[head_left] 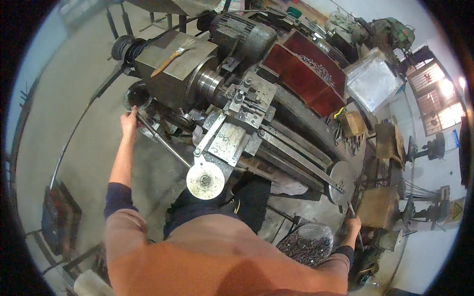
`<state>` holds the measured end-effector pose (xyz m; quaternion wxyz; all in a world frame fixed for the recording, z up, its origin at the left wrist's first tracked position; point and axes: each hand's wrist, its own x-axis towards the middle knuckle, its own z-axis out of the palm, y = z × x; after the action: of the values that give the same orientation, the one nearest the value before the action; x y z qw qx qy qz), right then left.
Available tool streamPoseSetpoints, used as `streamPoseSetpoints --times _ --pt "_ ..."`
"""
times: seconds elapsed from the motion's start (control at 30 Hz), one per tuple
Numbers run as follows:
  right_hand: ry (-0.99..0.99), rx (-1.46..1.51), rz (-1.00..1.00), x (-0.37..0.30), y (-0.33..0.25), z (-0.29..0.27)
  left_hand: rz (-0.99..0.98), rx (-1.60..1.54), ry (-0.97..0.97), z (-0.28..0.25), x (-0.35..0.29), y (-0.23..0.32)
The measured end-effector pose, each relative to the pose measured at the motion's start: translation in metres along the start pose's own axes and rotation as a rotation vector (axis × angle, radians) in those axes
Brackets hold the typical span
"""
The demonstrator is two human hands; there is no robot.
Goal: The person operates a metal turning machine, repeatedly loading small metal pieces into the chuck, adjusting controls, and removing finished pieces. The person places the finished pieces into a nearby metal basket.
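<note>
A small metal lathe [197, 86] stands in front of me, with a shiny round chuck [210, 84] and a tool post [239, 98]. Out to the left, my left hand [129, 122] is closed at the end of a long metal lever [165, 143], which slants down toward a pale round disc [205, 180] at the lathe's front. My right hand [352, 226], far to the right, is closed round a thin handle [351, 209] below a grey round plate [339, 182] at the end of a long flat bar [301, 160]. Its fingertips are partly hidden.
A wooden-handled brush [170, 60] lies on the headstock. Behind the lathe sits a red tray [306, 69] with small metal parts. Several more parts fill a clear-lined container [307, 242] beside my right side. A motor [244, 32] stands at the back, cardboard boxes [377, 207] at the right.
</note>
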<state>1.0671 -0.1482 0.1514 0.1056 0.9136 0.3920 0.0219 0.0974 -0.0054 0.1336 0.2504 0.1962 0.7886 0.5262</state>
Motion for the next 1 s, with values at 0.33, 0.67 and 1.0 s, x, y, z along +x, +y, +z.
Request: streamPoseSetpoints --times 0.33,0.67,1.0 --pt "-0.006 0.128 0.123 -0.124 0.006 0.027 0.084 -0.260 -0.009 0.050 0.023 -0.042" --pt "-0.025 0.142 0.368 -0.155 -0.035 0.011 0.172 -0.247 0.027 0.056 0.039 -0.063" --pt "-0.059 0.127 0.386 -0.151 -0.030 0.024 0.090 -0.218 0.029 0.051 0.017 -0.030"
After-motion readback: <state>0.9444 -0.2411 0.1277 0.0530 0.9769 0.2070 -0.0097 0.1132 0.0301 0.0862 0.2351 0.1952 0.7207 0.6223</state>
